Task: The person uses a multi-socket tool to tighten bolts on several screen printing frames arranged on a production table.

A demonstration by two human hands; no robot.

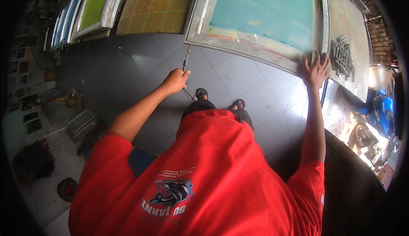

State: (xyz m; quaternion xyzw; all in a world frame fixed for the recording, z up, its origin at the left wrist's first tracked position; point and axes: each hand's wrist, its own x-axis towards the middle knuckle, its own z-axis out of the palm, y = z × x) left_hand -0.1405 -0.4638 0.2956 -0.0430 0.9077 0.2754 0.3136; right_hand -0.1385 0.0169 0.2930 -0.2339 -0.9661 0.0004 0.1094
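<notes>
My left hand (174,81) is closed around a slim metal tool (185,63) with a rod-like shaft, which looks like a wrench. Its upper end points toward the near left corner of a silkscreen frame (255,50) with a metal rim and teal mesh; whether it touches cannot be told. Below the fist, a bar-like part of the tool slants down to the right. My right hand (314,70) lies on the frame's near right corner with its fingers stretched out, holding nothing.
Dark bar-shaped pieces (342,58) are heaped on the pale board (353,35) at right. A brown gridded board (155,8) and a green screen (96,2) stand to the left. Grey floor tiles (272,104) lie below. A blue motorbike (383,112) is at far right.
</notes>
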